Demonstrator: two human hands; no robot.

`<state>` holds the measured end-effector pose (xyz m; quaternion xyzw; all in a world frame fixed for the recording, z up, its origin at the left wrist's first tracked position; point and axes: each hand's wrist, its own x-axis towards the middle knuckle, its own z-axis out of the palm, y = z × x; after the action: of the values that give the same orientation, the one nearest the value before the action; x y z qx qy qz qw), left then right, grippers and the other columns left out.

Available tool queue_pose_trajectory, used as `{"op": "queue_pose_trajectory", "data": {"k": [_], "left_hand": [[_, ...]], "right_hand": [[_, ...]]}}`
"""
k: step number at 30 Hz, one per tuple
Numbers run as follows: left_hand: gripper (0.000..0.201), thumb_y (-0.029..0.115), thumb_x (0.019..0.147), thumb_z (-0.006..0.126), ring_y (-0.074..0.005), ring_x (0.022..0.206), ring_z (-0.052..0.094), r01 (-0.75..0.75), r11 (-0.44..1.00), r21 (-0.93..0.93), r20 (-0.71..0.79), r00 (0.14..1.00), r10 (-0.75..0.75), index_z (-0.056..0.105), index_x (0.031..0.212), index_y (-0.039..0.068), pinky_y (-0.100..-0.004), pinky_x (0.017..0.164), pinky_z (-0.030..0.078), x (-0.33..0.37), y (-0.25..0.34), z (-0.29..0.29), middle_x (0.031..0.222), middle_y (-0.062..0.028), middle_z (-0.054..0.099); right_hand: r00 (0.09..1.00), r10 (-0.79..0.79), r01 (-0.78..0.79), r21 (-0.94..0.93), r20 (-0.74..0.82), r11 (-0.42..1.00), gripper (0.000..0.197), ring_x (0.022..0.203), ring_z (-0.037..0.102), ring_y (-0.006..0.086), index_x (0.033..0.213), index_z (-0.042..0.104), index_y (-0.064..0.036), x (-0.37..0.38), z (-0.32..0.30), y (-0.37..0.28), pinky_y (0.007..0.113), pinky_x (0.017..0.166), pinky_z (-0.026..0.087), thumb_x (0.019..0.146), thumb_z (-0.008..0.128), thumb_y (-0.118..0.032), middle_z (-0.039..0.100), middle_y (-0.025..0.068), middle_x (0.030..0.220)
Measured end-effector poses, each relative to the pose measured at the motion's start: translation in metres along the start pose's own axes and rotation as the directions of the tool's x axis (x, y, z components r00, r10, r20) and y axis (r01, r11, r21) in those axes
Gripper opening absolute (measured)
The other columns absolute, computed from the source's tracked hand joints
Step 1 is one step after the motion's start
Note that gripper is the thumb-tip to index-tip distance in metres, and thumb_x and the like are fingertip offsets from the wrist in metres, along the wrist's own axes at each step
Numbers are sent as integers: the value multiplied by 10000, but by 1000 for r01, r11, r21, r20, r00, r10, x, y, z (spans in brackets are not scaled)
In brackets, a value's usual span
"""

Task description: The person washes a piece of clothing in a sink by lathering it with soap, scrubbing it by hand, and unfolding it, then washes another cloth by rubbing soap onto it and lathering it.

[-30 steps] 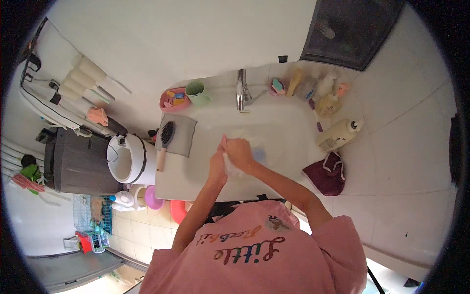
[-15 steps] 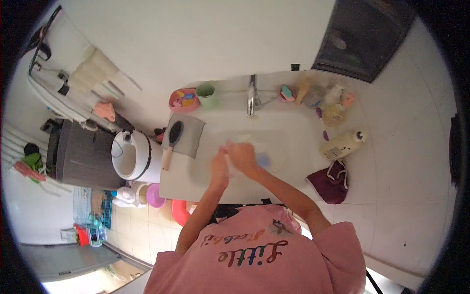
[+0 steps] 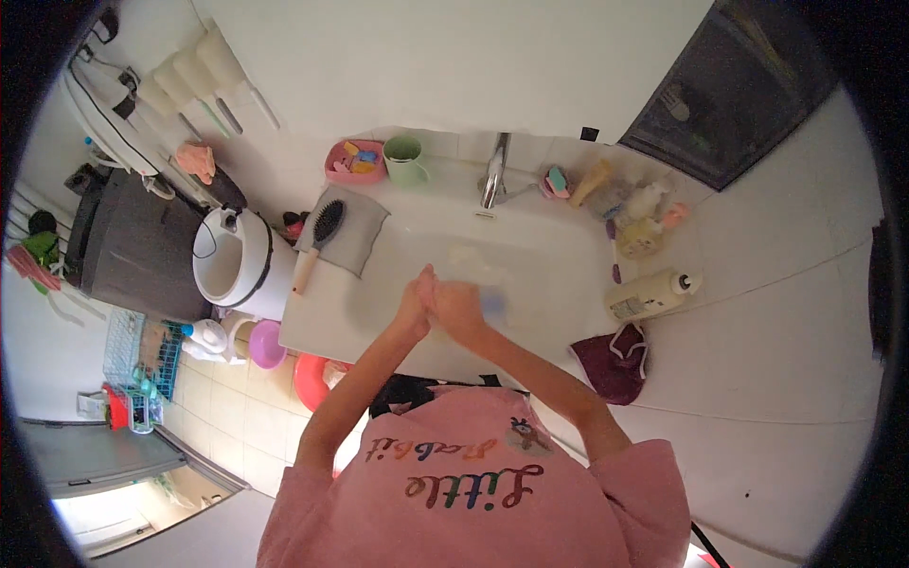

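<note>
Over the white sink basin [image 3: 559,275], my left hand [image 3: 413,303] and my right hand [image 3: 457,308] are pressed against each other. The right fingers fold over the left hand, and both look closed; whatever might be between them is hidden. Just right of my right hand, a blurred pale-blue thing [image 3: 492,303] lies low in the basin. A yellowish-white patch [image 3: 466,254] shows beyond the hands. Behind the basin stands a chrome faucet [image 3: 493,175]; I cannot make out whether water runs from it.
On the left ledge a hairbrush [image 3: 328,225] lies on a grey cloth [image 3: 365,237]. A green cup [image 3: 404,163] and pink dish [image 3: 355,163] stand behind. Along the right are a pump bottle [image 3: 649,295], a maroon cloth pouch [image 3: 611,364] and several toiletries. A white bucket [image 3: 275,270] stands left.
The view has shifted and turned slightly. My hands stay together, with the right now folded more closely over the left and the forearms drawn a little nearer.
</note>
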<state>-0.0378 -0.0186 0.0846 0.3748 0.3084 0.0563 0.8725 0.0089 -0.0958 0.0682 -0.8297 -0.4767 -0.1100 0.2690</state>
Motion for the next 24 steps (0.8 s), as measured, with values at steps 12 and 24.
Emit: {"op": "queue_pose_trajectory", "data": {"k": [12,24], "left_hand": [[397,434,800,430,-143,743,499,77,997,-8,135,988,-75,487,951,71,-273,624,423,-5,17,10,821,-31,507],[380,390,825,403,-89,655,432,-258,942,214,113,965,238,510,935,42,-232,566,363,9,30,-26,717,-3,454]], "right_hand": [[994,96,-85,-207,47,975,282,380,494,254,563,504,-33,33,-23,-7,353,347,370,767,428,-211,490,123,454],[988,152,-151,29,-30,988,355,369,476,276,511,493,-48,30,-34,-48,375,362,364,799,392,-229,472,127,435]]}}
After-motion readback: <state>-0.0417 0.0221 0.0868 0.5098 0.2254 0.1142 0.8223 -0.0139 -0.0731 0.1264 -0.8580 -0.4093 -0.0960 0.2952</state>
